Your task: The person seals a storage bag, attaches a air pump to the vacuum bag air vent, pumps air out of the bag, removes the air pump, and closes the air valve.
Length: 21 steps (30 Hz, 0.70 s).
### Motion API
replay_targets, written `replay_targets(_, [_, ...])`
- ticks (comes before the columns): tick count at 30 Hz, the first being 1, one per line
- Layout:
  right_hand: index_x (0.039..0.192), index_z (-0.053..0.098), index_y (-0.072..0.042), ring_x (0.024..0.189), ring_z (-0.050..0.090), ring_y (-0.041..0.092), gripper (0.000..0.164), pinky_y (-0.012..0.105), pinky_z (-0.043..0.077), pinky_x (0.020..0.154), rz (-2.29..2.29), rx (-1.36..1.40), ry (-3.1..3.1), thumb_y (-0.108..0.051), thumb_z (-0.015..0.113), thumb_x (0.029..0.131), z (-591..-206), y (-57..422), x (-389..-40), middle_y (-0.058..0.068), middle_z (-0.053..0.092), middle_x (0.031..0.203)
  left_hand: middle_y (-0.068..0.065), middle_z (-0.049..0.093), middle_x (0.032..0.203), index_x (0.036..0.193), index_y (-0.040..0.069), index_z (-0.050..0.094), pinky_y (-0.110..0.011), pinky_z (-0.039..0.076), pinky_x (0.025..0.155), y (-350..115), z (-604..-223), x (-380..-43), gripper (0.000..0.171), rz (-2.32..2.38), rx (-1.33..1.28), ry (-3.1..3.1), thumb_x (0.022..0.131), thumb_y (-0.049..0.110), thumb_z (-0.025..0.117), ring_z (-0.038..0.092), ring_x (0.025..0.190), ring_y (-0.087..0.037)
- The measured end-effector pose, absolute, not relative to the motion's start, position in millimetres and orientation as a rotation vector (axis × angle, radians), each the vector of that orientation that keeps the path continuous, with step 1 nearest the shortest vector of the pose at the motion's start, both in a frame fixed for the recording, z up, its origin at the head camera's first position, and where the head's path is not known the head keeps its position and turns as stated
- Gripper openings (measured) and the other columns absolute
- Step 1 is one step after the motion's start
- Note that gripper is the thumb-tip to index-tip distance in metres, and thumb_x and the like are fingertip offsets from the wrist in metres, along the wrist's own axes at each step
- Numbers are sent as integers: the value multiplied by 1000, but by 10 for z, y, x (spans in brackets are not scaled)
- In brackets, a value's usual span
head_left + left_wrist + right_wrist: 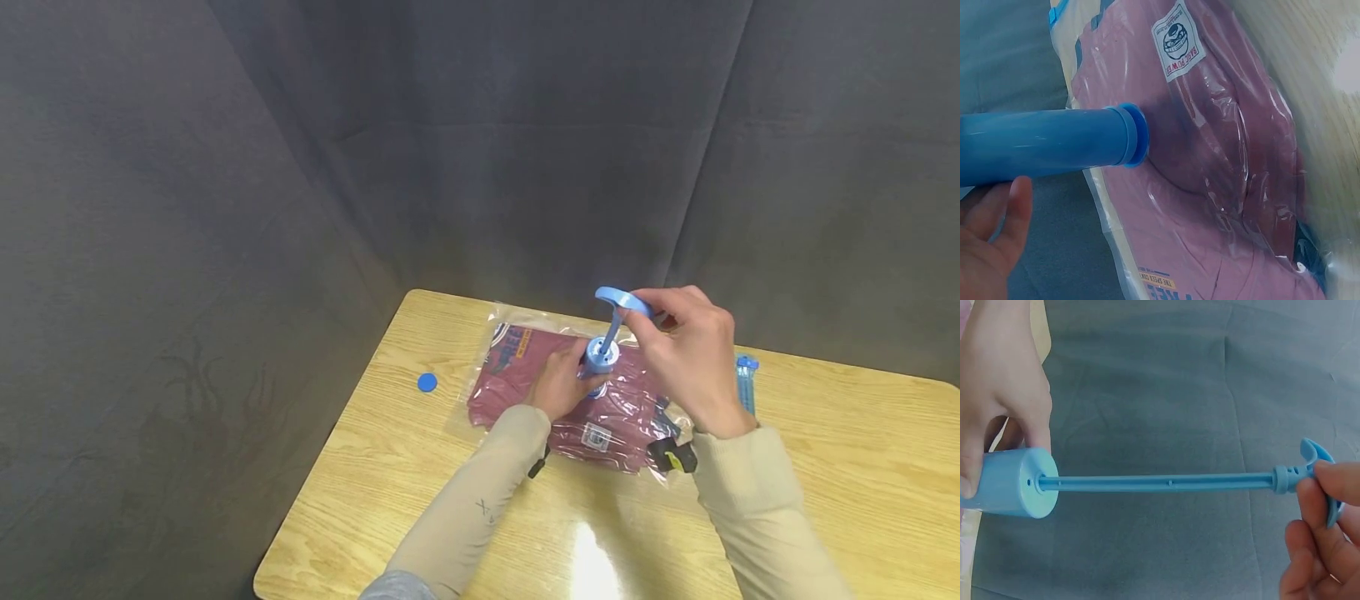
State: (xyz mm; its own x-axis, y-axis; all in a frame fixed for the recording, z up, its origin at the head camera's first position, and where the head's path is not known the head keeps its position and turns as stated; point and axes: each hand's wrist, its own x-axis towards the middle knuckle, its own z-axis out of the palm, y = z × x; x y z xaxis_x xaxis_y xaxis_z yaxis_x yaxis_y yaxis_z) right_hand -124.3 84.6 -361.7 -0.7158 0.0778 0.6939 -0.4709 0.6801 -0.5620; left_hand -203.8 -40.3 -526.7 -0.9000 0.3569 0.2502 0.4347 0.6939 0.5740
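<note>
A blue hand pump (601,364) stands with its flared lower end against a clear plastic storage bag (454,417). Inside the bag lies a folded maroon garment (1204,137) with a white printed label. My left hand (558,385) grips the pump's cylinder, its fingers and thumb around it in the right wrist view. With its thumb and fingers, my right hand (688,350) holds the curved pump handle (1315,453). The long ribbed rod (1210,482) is drawn far out of the cylinder. The pump's contact with the bag's valve is hidden under its rim.
A round blue disc (427,382) lies on the wooden table (360,467) left of the bag. A blue slider (747,362) sits at the bag's right end. Dark grey cloth (525,167) hangs behind the table and along its left side.
</note>
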Motion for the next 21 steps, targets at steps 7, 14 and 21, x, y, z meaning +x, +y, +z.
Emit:
replay_targets(7, [95,74,0,63,48,1,13,9,38,58,1036,259,-2276,-3,72,82,-3627,873,-1250,12,69,77,-4,71,115,121,17,55,-28,56,89,-416,-5273,-2037,46,-1008,-634,-2786,84,36,74,69,103,-17])
replay_targets(14, [97,73,-1,65,50,10,13,12,39,57,1060,241,-2359,-6,71,85,-3730,907,-1296,12,69,81,-4,70,117,123,17,55,-29,56,90,-416,-5269,-2036,46,-1027,-629,-2790,84,33,74,69,105,-18])
replay_targets(21, [96,72,1,68,55,18,13,14,41,53,1072,240,-2439,-4,68,85,-4001,929,-1407,15,69,83,-5,70,119,123,15,54,-26,54,92,-423,-5302,-2052,47,-995,-672,-2760,85,33,74,68,107,-17])
